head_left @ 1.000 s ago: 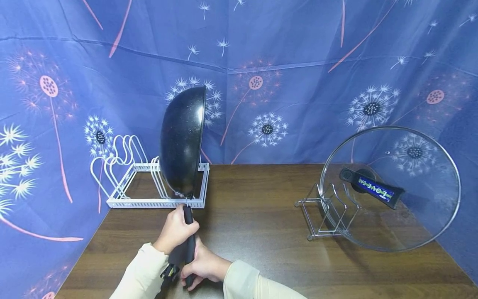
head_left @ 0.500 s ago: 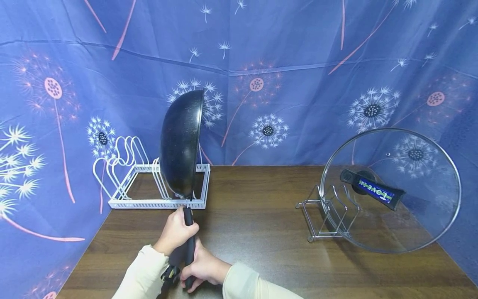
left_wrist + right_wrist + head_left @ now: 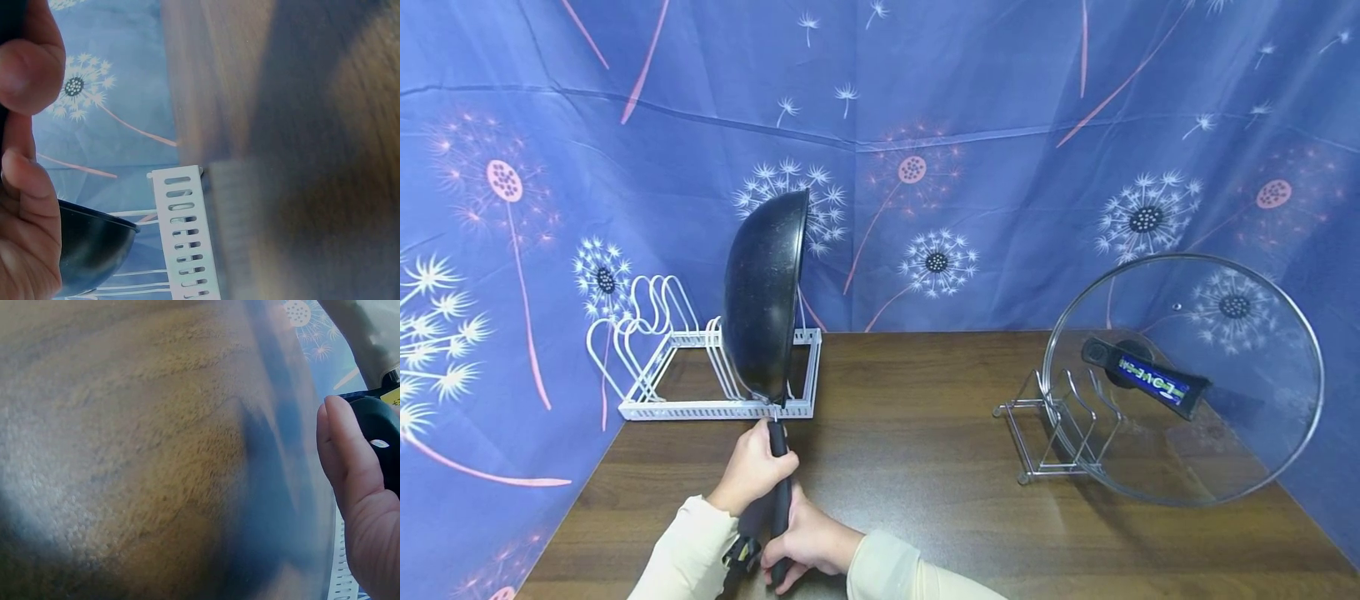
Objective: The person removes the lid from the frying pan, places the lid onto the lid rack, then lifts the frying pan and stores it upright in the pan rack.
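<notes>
A black wok (image 3: 763, 292) stands on edge in the head view, its rounded base to the left and its rim to the right. Its lower part overlaps the right end of a white pan rack (image 3: 715, 409). My left hand (image 3: 752, 467) grips the upper part of the black handle (image 3: 781, 504), near the wok. Lower down, my right hand (image 3: 808, 533) holds the handle's end. In the left wrist view, the bowl of the wok (image 3: 94, 250) hangs beside the rack's slotted bar (image 3: 185, 244). The right wrist view catches the handle's end (image 3: 381, 434) against my right hand (image 3: 356, 487).
To the right, a large glass lid (image 3: 1247, 442) with a dark handle leans in a small wire rack (image 3: 1037, 475). Both racks stand on a brown wooden table (image 3: 910, 417). A blue dandelion-print cloth (image 3: 1000, 192) hangs behind and at the sides.
The wok's top edge has sunk a little and shifted slightly left. Both hands keep their hold on the handle. The lid and racks have stayed put.
</notes>
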Demonstrator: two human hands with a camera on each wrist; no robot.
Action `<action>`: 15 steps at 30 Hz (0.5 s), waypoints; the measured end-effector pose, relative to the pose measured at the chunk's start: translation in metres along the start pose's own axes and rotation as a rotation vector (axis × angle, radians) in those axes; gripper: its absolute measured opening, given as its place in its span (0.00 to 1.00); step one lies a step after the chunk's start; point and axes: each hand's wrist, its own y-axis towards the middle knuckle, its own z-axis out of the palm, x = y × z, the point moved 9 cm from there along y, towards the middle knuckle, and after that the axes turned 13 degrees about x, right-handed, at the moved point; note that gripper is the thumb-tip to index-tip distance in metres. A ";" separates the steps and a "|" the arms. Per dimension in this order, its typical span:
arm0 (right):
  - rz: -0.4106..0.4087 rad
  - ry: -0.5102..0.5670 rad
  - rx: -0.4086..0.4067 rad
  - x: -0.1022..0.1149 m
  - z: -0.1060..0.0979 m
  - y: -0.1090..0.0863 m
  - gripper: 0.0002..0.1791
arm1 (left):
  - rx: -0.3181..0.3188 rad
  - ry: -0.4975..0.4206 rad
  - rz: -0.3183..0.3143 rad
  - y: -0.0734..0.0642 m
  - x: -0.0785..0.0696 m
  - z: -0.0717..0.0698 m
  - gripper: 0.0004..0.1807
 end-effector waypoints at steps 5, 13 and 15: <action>-0.006 0.005 0.002 0.000 0.001 0.000 0.38 | 0.005 0.013 -0.008 -0.001 0.001 0.000 0.12; 0.015 0.008 -0.014 -0.004 0.002 -0.002 0.36 | 0.018 0.005 -0.022 -0.002 0.001 0.002 0.12; 0.022 0.017 -0.009 -0.005 0.003 -0.002 0.36 | 0.020 0.013 -0.026 -0.003 0.000 0.002 0.12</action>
